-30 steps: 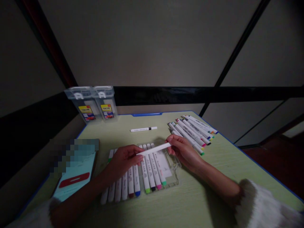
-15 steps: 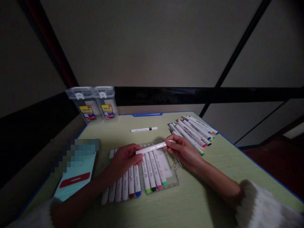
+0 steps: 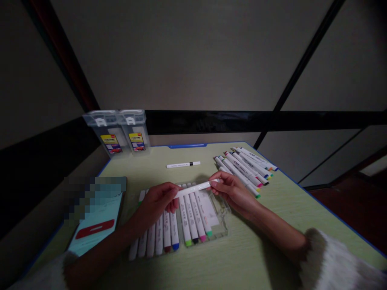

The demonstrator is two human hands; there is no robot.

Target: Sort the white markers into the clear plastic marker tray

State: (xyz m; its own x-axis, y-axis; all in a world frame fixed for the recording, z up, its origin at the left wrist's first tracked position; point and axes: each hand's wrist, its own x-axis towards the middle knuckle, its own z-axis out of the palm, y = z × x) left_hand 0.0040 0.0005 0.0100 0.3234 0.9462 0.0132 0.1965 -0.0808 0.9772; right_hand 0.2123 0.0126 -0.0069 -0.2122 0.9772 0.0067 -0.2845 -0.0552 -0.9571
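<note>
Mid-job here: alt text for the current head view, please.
The left hand and right hand hold a white marker between them, over a clear plastic case holding a row of colour-ended markers. Beyond it lies a white pen with a black band; loose markers lie at the right. Two clear marker boxes and a lit-screen device are at the left.

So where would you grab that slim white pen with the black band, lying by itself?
Probably around the middle, from above, pinching across its narrow width: the slim white pen with the black band lies flat on the pale green table. The right hand would first have to release the long white marker.
</note>
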